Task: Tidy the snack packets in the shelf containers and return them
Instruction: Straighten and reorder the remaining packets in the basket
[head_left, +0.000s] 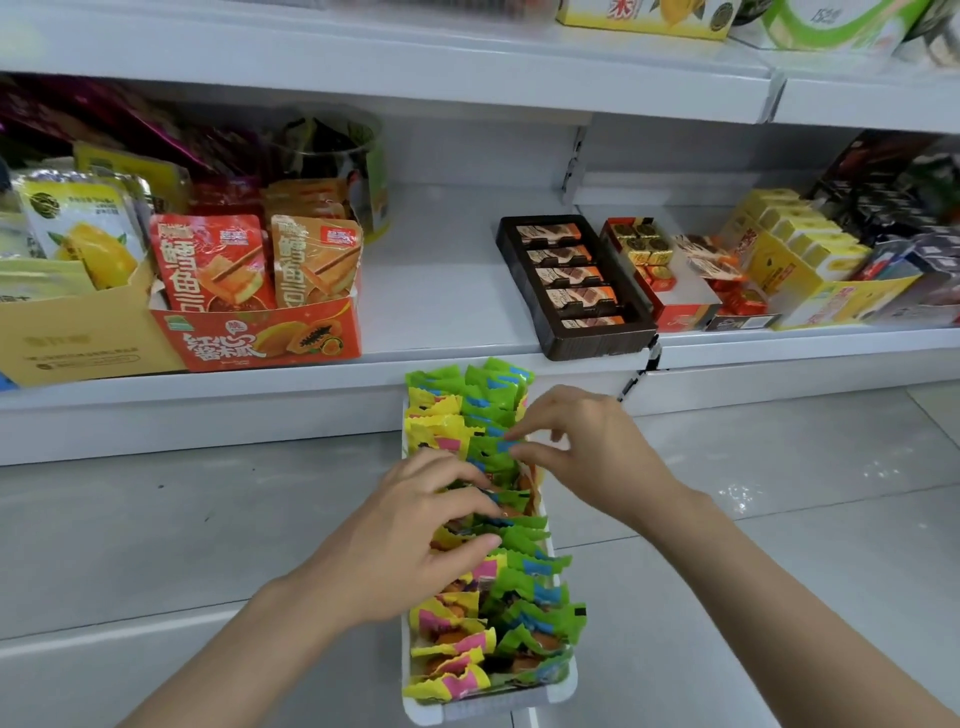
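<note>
A long white container (566, 686) lies on the grey floor below the shelf, packed with two rows of small snack packets: yellow ones (441, 618) on the left, green ones (530, 592) on the right. My left hand (415, 540) rests on the packets in the middle, fingers spread and bent over them. Farther along the green row, my right hand (582, 441) pinches the top of a green packet (498, 447) between thumb and forefinger.
The white shelf (447, 275) has a bare gap directly above the container. To its left stand an orange box of fish snack pouches (260, 332) and a yellow carton (67, 338). To the right sit a dark chocolate tray (571, 286) and red and yellow boxes.
</note>
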